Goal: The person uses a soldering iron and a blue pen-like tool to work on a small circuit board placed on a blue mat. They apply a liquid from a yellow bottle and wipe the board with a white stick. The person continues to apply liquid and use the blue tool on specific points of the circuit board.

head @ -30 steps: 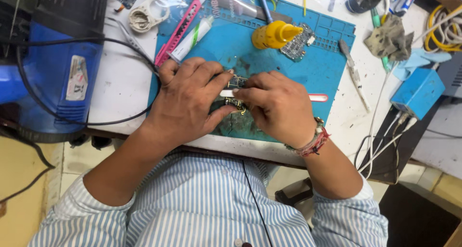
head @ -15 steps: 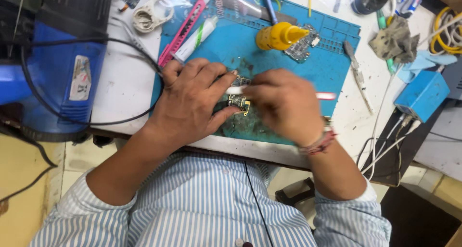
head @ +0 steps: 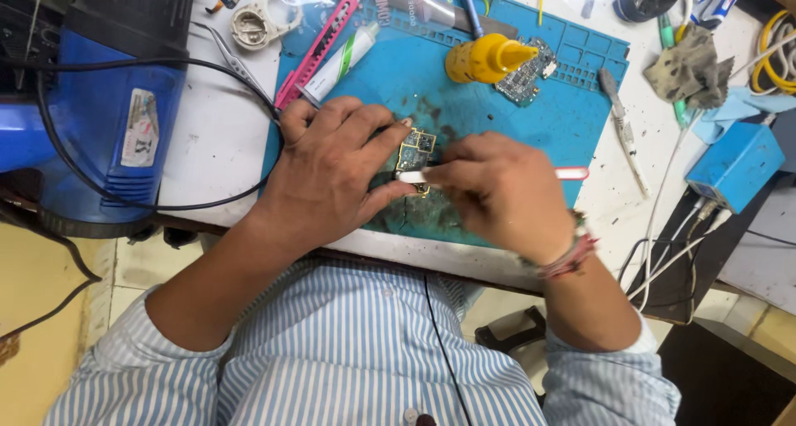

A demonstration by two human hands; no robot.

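Note:
A small green circuit board point(head: 416, 152) lies on the blue work mat point(head: 464, 94), pinned between the fingers of my left hand point(head: 332, 173). My right hand point(head: 497, 194) grips a thin white tool with a red end point(head: 572, 174). Its white tip reaches left to the board's lower edge. Both hands rest on the mat near its front edge, almost touching each other.
On the mat lie a yellow bottle point(head: 485, 58), a second circuit board point(head: 526, 73), a pink utility knife point(head: 319, 46) and a white tube point(head: 340, 61). A blue machine point(head: 116, 102) with black cables stands at left. A small blue box point(head: 734, 165) and cloths sit at right.
The hands stay on the board. My right hand has shifted the white tool slightly, its tip still at the board; the view has moved a little.

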